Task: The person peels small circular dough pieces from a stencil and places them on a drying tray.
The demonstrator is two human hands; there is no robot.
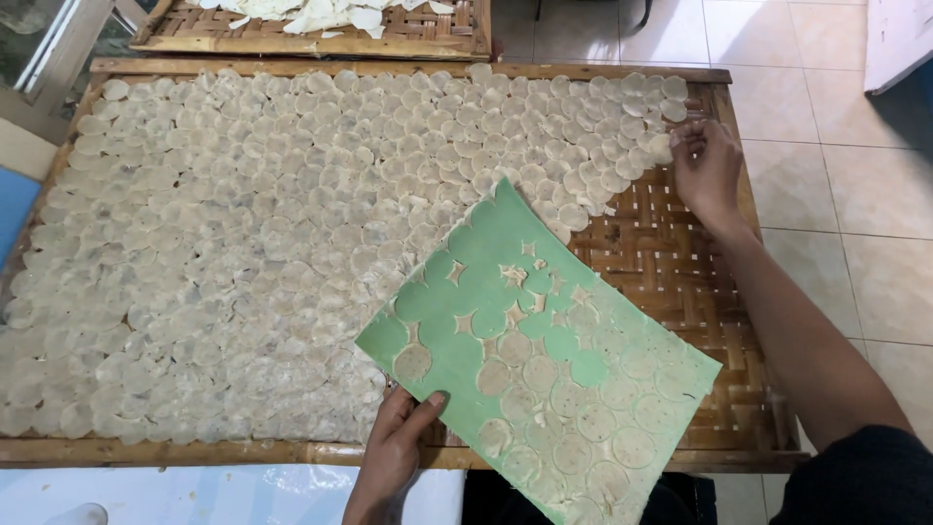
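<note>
Woven bamboo tray with wooden frame, resting above a tiled floor. Pale round wafers cover most of it in overlapping rows; a green sheet lies across its near right part.

Pale square floor tiles spread from twelve to four o'clock, with a white cabinet edge at two o'clock.

Bare woven tray lies open between the crowded discs and green sheet.
</note>
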